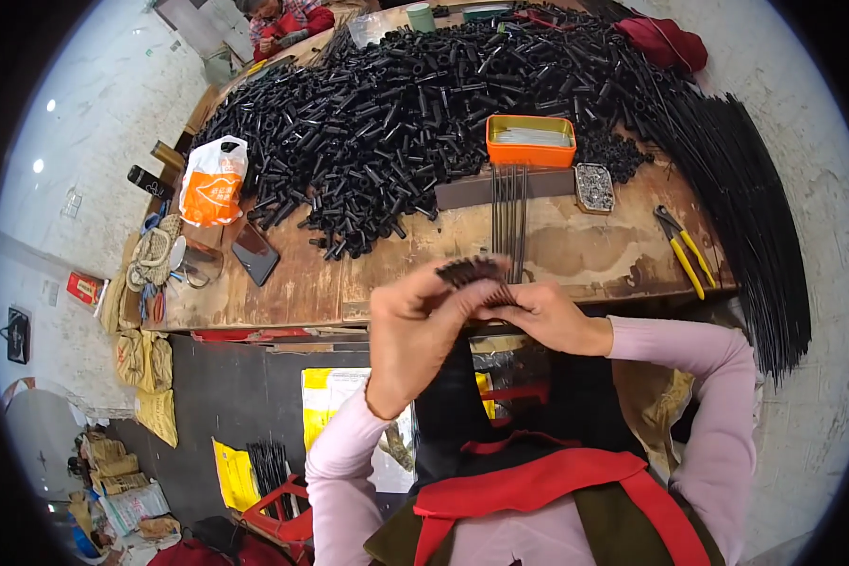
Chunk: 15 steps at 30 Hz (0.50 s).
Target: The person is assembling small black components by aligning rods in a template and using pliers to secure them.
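Both my hands are raised together in front of the table's near edge. My left hand [413,330] is curled around a fanned bundle of dark thin pieces [469,272], whose ends stick up in a row between thumb and fingers. From the right, my right hand [561,321] pinches the lower side of the same bundle; its fingertips are partly hidden. Just beyond the hands, several thin metal rods [509,222] lie side by side across a long brown block [462,194]. Their near ends pass behind my hands.
A large heap of short black tubes [387,123] covers the far table. An orange tin [531,155] holds thin pale rods, beside a small tray of metal parts [594,189]. Yellow-handled pliers [686,255], long black rods [764,217], a phone [255,253] and a plastic bag [213,184] lie around. A co-worker [278,26] sits far left.
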{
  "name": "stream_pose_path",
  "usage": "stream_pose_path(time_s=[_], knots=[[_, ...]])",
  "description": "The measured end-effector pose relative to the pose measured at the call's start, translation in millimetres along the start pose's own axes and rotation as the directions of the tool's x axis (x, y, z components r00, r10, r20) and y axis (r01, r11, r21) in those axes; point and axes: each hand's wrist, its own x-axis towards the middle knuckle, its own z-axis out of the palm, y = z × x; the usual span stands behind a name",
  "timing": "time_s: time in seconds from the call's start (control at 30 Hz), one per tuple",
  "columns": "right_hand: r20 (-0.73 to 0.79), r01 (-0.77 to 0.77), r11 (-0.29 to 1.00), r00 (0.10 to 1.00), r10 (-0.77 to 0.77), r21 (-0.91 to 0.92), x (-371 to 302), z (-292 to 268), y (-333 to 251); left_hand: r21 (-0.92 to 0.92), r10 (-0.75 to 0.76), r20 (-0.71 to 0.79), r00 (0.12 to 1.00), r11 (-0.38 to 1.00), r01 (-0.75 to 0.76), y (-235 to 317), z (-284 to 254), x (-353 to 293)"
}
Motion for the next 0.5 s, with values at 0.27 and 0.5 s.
stream_pose_path(time_s=[0.27,0.5], knots=[[0.032,0.026,0.992,0.999,-0.031,0.12,-0.2,-40.3,-10.3,0.027,0.052,0.069,0.996,0.998,-0.054,-11.5,11.9,-10.3],[0.121,0.181,0.773,0.983,-0.135,-0.608,95.9,-117.6,52.9,0.019,0.068,0.115,0.991,0.997,-0.071,4.0,18.7,-5.9]])
